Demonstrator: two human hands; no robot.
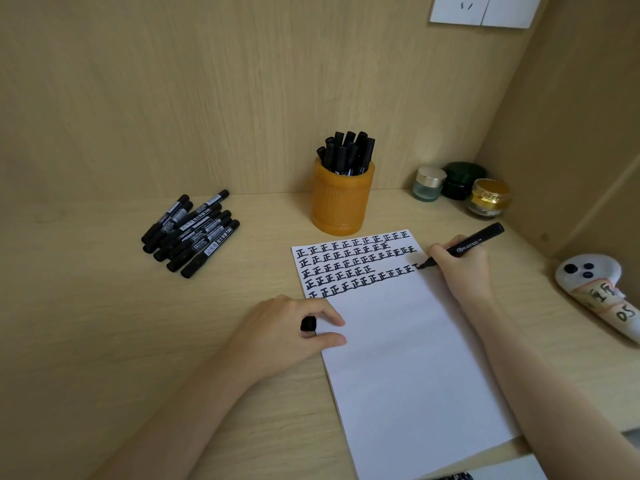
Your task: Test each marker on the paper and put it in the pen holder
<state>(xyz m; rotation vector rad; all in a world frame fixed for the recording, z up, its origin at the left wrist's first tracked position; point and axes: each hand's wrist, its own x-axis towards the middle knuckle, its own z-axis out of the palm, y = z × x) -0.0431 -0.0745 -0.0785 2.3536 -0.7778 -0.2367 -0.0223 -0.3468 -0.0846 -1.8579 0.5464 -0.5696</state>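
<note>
Two hands are on the desk (104, 306). Your right hand (460, 268) grips an uncapped black marker (474, 242), fingers curled round its lower barrel, and the tip touches the paper (398, 358) at the right end of a row of black characters (353, 261). Your left hand (294, 334) rests at the paper's left edge and pinches a black cap (308, 323) between thumb and fingers. The characters fill the top of the sheet; the rest is blank. Just behind the sheet's top edge stands the orange pen holder (341, 206), upright and packed with capped markers (349, 152). A pile of markers (192, 233) lies well to its left. Three small jars (462, 180) stand in the back right corner, and a white controller (595, 289) lies at the right edge.
</note>
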